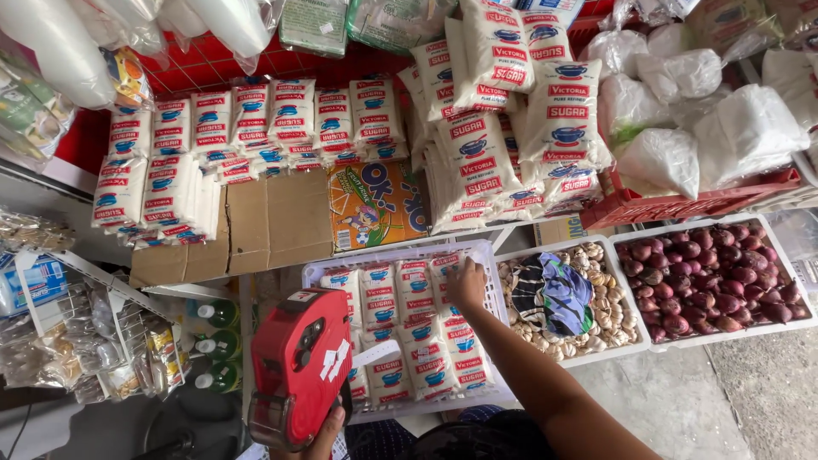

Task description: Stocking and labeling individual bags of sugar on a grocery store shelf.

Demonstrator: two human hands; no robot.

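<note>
left hand (319, 434) clamped on red price gun (300, 366), low centre | right hand (467, 285) fingers pressed on sugar packs (409, 328) in white basket (486, 249); grip unclear | packs look soft, dense, slick film; pinch an edge

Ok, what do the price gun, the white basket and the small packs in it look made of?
Price gun in the left hand: hard red plastic, smooth, slightly shiny. Basket: moulded white plastic, judging by its slotted walls. Small packs under the right hand: thin glossy plastic film, probably; they crease and glint.
</note>
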